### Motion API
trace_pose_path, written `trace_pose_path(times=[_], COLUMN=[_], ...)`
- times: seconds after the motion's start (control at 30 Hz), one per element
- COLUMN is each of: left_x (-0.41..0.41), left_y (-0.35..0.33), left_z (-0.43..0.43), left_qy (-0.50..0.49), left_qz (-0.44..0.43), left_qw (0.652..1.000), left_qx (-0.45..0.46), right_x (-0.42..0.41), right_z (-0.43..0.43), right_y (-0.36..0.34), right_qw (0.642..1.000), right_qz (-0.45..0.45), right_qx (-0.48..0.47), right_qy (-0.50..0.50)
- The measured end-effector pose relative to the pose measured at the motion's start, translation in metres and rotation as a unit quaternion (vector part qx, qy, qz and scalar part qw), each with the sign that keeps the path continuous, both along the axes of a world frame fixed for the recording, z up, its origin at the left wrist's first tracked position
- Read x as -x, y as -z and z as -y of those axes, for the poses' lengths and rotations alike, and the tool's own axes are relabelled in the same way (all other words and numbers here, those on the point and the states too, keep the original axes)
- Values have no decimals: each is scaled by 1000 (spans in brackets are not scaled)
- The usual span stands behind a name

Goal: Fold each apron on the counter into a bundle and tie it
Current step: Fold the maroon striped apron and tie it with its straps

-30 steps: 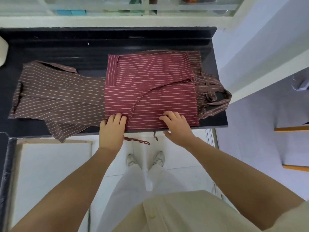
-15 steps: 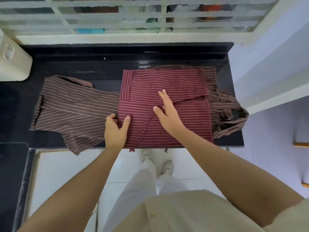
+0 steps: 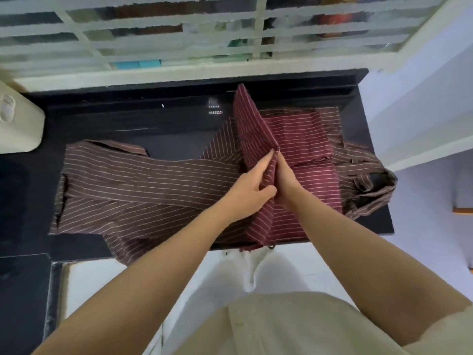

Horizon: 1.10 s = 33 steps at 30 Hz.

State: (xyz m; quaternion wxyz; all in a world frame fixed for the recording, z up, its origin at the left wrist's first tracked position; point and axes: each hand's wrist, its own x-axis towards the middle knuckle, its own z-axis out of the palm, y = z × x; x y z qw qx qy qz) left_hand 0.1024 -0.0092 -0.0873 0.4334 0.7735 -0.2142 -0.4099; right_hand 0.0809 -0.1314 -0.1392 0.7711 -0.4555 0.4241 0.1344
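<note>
Dark-red striped cloth apron: left grip clamps its raised flap against the flat-fingered right grip, which likely sets the fold line.

Glossy black surface, set beneath white-barred window; daylit through frosted panes. Pale lilac wall at right. White floor below. Cream container at left edge, cropped.

A black counter carries a brown striped apron and a cream container.
</note>
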Motion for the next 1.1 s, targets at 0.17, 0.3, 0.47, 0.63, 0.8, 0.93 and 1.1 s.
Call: trace_pose_path(times=[0.17,0.3,0.47,0.63,0.8,0.93,1.1], left_x=[22,35,42,36,34,34,43], left_y=[2,26,46,54,70,76,86], left_z=[75,103,112,107,98,98,102], left_qy=[55,164,208,78,-38,-42,-9], left_qz=[174,271,268,290,365,360,289], left_qw=[978,941,935,954,927,915,922], left_qx=[-101,-119,-102,6,-78,-178,-258], right_x=[36,49,39,28,27,28,47], right_z=[68,98,111,126,142,147,157], right_y=[-12,-11,4,3,16,16,18], right_qw=[997,1000,979,945,940,957,930], right_qz=[-2,1,-28,5,-56,-42,-88], right_qx=[-43,-1,200,301,287,246,336], right_qy=[61,20,-42,-125,-176,-148,-122])
